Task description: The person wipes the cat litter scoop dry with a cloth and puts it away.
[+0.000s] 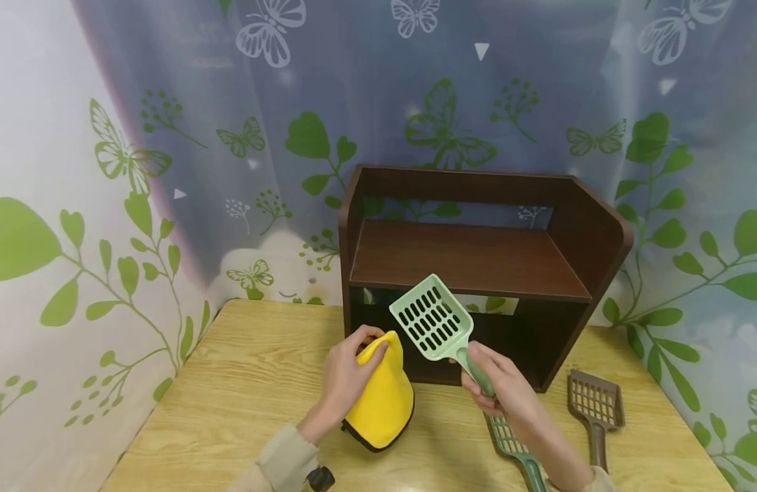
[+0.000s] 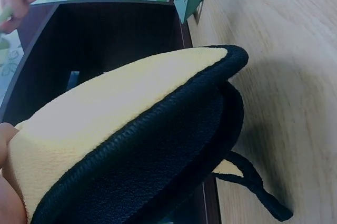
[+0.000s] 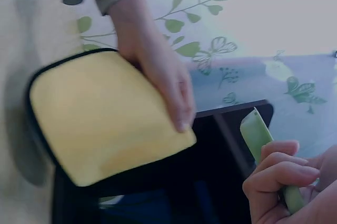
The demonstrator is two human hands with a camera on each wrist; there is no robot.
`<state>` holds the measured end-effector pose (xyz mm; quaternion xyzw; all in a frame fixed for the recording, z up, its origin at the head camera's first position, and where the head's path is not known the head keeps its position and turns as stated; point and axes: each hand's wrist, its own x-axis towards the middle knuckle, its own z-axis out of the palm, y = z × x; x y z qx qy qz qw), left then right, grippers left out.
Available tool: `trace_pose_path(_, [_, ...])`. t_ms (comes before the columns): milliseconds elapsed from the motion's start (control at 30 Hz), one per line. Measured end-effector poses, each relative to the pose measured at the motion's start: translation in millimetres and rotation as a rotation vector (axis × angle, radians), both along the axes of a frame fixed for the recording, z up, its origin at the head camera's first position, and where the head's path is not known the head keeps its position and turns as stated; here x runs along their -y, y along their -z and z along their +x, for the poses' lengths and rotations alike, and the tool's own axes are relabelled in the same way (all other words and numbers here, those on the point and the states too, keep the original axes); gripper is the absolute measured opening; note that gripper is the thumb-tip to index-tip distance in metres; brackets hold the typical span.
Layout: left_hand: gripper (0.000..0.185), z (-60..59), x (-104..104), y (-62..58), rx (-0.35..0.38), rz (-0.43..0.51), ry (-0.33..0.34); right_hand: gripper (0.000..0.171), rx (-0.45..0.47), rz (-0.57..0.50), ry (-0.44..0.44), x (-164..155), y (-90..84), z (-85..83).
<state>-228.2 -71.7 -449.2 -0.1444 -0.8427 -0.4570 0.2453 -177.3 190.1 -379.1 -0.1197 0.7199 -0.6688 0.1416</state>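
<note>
My left hand (image 1: pixel 343 374) pinches the top of a yellow cloth (image 1: pixel 386 404) with black edging, which hangs folded in front of the shelf. The left wrist view shows the dark inner side of the cloth (image 2: pixel 126 103) and a small black loop (image 2: pixel 258 187) on its edge. In my right hand (image 1: pixel 507 386) is the handle of a light green slotted litter scoop (image 1: pixel 432 318), its head raised toward the shelf. Cloth and scoop are apart. Below the right forearm lies a darker green litter scoop (image 1: pixel 507 437), partly hidden by it.
A dark brown two-tier shelf (image 1: pixel 471 256) stands at the back of the wooden table (image 1: pixel 262 383). A brown litter scoop (image 1: pixel 596 403) lies at the right. Behind hangs a curtain (image 1: pixel 366 82) printed with leaves and butterflies.
</note>
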Motion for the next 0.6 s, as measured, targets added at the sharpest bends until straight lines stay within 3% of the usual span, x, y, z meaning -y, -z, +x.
trace_pose_path(300, [0.013,3.7,4,1.6,0.002,-0.01,-0.004,0.043,-0.153,0.003,-0.037,7,-38.1,-23.1])
trace_pose_path(600, [0.014,5.0,11,4.9,0.005,-0.01,-0.002,0.044,-0.117,-0.02,-0.047,27,-65.3,-56.9])
